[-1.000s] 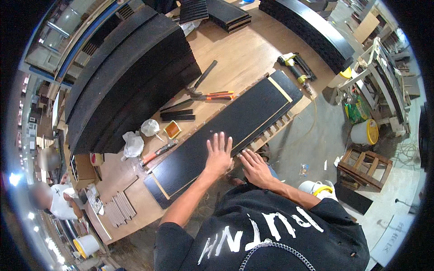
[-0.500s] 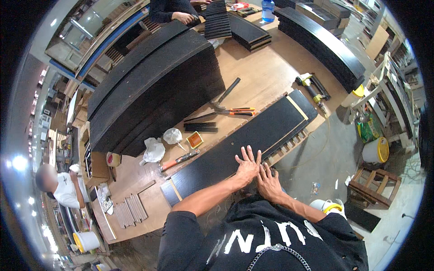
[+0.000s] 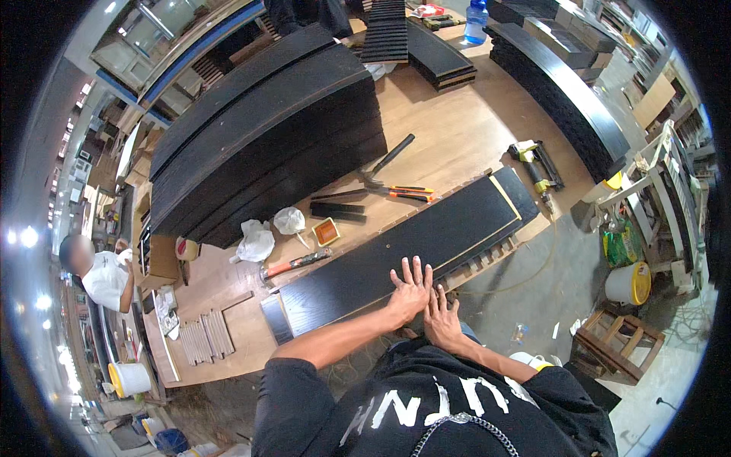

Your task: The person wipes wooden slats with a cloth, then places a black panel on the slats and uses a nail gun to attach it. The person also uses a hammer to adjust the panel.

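A long black panel (image 3: 350, 274) lies slantwise on the workbench, on top of another black board (image 3: 518, 193) whose ends stick out past it. Pale wood shows in thin lines at its ends. My left hand (image 3: 412, 293) rests flat on the panel near its close edge, fingers spread. Beside it my right hand (image 3: 442, 318) lies at that same edge, fingers stretched out and nothing held. Behind the panel are an orange-handled hammer (image 3: 298, 263), a small orange square container (image 3: 325, 231), orange-handled pliers (image 3: 411, 193) and a black-handled claw hammer (image 3: 392, 156).
A tall stack of curved black boards (image 3: 266, 137) fills the back left. A nail gun (image 3: 537, 169) with a hose lies by the right edge. More curved boards (image 3: 560, 91) stand beyond it. Several wood strips (image 3: 207, 337) lie at left; a person (image 3: 106, 274) stands past them.
My view has shifted slightly. The pale strips at the panel's ends show narrower than before. Both hands stay outstretched at its near edge. The far person's hands have gone from sight.
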Tool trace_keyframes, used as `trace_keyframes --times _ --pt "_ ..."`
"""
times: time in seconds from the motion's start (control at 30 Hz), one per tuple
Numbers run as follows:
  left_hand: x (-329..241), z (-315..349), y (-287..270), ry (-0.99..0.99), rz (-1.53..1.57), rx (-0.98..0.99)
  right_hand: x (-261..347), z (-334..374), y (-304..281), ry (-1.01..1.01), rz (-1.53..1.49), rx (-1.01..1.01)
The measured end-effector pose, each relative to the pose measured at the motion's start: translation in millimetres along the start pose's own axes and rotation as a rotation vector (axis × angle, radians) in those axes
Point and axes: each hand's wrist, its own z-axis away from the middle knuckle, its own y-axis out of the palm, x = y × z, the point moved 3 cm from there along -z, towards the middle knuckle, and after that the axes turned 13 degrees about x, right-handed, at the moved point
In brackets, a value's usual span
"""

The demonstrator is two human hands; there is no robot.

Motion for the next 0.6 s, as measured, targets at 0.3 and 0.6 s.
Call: trace_keyframes --times 0.3,0.6 --pt "178 0 -149 -0.062 0.630 -0.094 -38 3 -43 0.024 -0.147 -0.024" --pt "218 62 -92 -0.420 0.746 -0.585 -265 -100 -159 0.134 -0.928 -0.721"
